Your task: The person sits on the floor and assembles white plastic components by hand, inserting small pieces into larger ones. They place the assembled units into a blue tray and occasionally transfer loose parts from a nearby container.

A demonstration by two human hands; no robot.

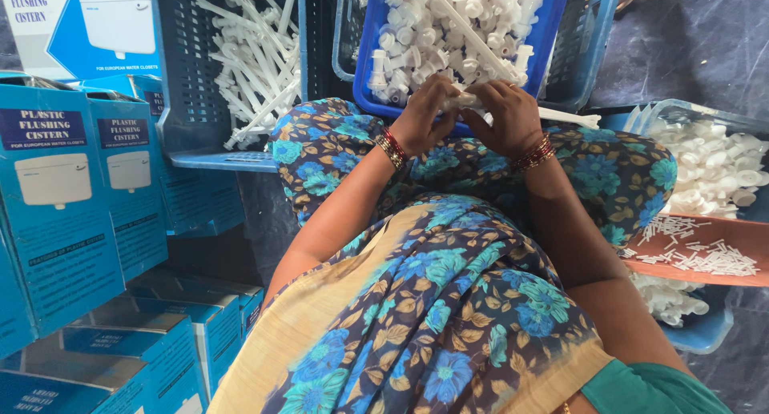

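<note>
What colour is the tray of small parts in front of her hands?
Blue tray, holding white plastic parts; head view.

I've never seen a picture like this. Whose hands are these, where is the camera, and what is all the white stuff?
There is no machine here: a person wears a camera on the head, looking down at their own lap. The left hand and right hand meet over the knees, together gripping a small white plastic part. Just beyond them a blue tray holds many similar white fittings. A blue crate on the left holds long white rods. At right, an orange tray carries small white pins. Blue cardboard boxes are stacked at left.
</note>
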